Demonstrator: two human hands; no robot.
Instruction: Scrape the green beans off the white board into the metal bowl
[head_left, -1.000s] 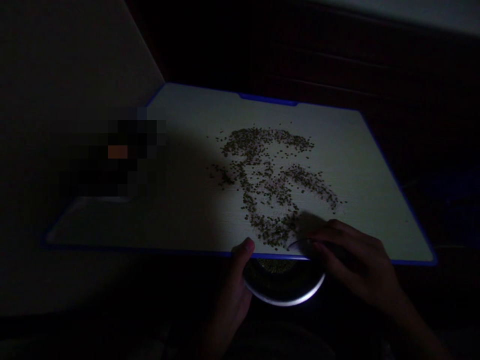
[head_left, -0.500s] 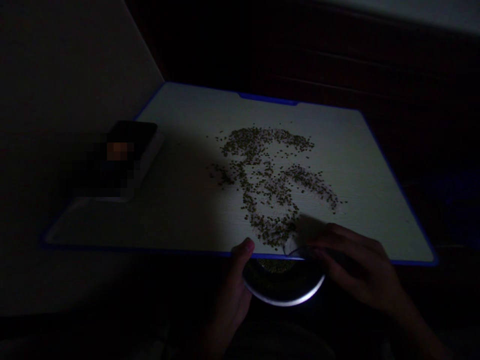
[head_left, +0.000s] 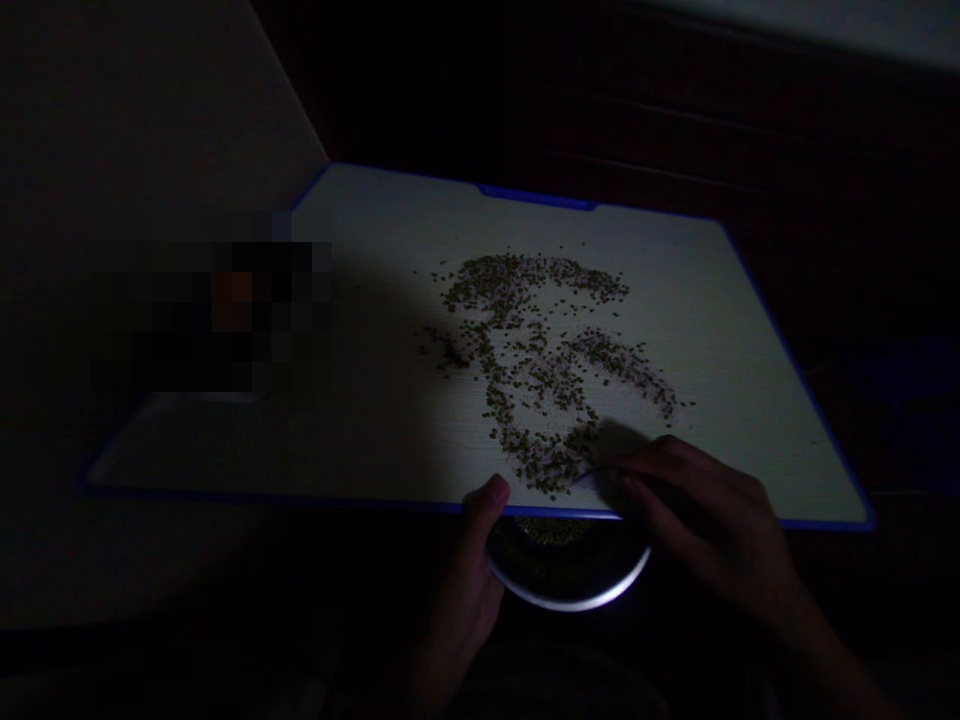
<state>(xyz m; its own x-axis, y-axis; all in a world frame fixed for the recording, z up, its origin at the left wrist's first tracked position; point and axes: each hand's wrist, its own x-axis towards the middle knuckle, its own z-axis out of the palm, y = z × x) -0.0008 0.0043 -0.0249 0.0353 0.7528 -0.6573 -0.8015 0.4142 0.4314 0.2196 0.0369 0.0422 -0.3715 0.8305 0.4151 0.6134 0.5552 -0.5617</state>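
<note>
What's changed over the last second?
The thin, curved, greyish tool in the bare right hand dipped to the white, blue-rimmed board's near edge, then moved back inward. The bare left hand, small greenish grains and round, shiny-rimmed bowl look unchanged.

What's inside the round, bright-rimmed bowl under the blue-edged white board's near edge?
Small greenish grains show inside the bowl. The blue-edged white board covers its far part, hiding whatever lies there; the near inside is too dark to make out.
</note>
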